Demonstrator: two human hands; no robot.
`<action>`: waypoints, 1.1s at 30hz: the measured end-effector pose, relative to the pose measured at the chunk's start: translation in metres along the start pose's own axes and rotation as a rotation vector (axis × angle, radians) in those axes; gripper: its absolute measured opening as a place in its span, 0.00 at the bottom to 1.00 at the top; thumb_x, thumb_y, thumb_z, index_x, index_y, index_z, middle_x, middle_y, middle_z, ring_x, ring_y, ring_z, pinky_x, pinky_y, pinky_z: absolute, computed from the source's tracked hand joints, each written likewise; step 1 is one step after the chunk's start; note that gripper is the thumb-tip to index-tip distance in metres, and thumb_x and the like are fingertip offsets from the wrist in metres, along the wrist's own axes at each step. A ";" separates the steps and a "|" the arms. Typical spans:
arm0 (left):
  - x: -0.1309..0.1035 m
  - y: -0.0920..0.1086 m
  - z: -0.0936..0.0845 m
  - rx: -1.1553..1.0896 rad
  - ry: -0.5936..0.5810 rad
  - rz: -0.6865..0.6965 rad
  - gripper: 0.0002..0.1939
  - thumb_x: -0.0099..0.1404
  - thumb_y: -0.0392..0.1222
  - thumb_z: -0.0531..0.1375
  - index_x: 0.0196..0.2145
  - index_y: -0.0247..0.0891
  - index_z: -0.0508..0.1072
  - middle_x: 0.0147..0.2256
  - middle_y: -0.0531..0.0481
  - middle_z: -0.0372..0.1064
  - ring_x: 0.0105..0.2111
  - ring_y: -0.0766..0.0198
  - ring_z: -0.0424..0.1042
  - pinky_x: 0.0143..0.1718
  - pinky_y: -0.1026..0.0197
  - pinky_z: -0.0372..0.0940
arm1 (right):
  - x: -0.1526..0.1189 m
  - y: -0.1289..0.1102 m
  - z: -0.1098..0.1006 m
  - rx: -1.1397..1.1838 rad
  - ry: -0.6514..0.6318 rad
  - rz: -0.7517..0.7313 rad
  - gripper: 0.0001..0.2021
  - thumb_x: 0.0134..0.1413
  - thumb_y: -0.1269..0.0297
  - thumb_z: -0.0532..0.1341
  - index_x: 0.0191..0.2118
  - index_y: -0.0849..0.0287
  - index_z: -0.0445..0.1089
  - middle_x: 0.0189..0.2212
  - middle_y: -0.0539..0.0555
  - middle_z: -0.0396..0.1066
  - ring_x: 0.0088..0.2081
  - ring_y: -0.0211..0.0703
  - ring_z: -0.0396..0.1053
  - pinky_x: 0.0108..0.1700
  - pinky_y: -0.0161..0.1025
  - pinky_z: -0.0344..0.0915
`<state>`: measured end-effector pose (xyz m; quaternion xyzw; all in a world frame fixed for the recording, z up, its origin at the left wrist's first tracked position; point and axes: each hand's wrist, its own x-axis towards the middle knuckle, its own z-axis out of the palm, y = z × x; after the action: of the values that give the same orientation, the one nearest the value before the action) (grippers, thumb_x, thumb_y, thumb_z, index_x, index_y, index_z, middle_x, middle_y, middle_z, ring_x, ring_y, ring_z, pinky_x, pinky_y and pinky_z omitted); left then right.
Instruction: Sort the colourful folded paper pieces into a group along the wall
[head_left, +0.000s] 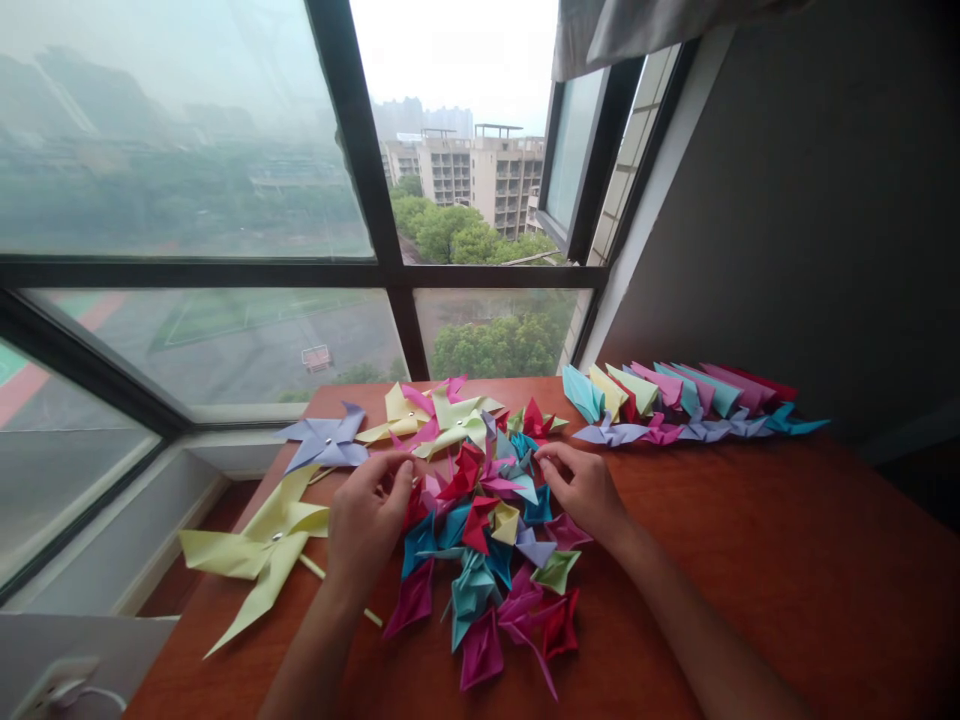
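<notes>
Bare hands (586,492) with slim fingers (397,490) join slender, bare forearms (679,605).

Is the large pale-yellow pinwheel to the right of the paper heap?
No, the large pale-yellow pinwheel lies left of the paper heap, on the outer side of the left hand.

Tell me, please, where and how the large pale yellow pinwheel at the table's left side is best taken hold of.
I'd pinch the free end of its stick, coming from the near side. That end juts out beyond the left wrist, which crosses the stick's middle, and away from the pinwheel, whose thin folded blades look easy to crease.
</notes>
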<state>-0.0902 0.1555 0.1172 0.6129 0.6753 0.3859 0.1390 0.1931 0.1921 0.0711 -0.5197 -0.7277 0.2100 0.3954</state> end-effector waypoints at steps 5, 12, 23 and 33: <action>0.004 -0.002 -0.009 0.176 0.091 0.030 0.12 0.66 0.48 0.58 0.38 0.41 0.78 0.34 0.48 0.79 0.31 0.55 0.75 0.32 0.60 0.63 | -0.001 -0.001 -0.001 -0.067 -0.034 -0.025 0.09 0.62 0.64 0.56 0.38 0.54 0.75 0.27 0.50 0.75 0.29 0.44 0.73 0.34 0.38 0.63; 0.007 -0.009 -0.009 0.280 0.133 0.087 0.11 0.68 0.46 0.57 0.39 0.40 0.77 0.37 0.47 0.78 0.35 0.53 0.76 0.36 0.58 0.64 | -0.001 -0.001 -0.002 -0.086 -0.040 -0.033 0.09 0.61 0.65 0.56 0.39 0.55 0.75 0.31 0.51 0.78 0.33 0.45 0.75 0.37 0.37 0.64; 0.007 -0.015 -0.002 0.314 0.115 0.170 0.08 0.67 0.44 0.58 0.38 0.40 0.76 0.39 0.46 0.75 0.40 0.50 0.75 0.42 0.54 0.65 | -0.002 -0.001 -0.002 -0.118 -0.048 -0.053 0.09 0.62 0.66 0.57 0.39 0.55 0.75 0.34 0.51 0.79 0.36 0.46 0.76 0.40 0.37 0.64; 0.006 -0.013 0.003 0.348 0.006 0.343 0.13 0.69 0.41 0.55 0.40 0.37 0.79 0.47 0.38 0.74 0.48 0.45 0.73 0.51 0.46 0.66 | -0.002 0.002 -0.001 -0.129 -0.046 -0.087 0.09 0.61 0.66 0.57 0.40 0.55 0.75 0.35 0.52 0.80 0.37 0.46 0.77 0.41 0.37 0.65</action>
<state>-0.0992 0.1631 0.1076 0.7322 0.6181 0.2835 -0.0384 0.1952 0.1910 0.0695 -0.5069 -0.7705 0.1575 0.3530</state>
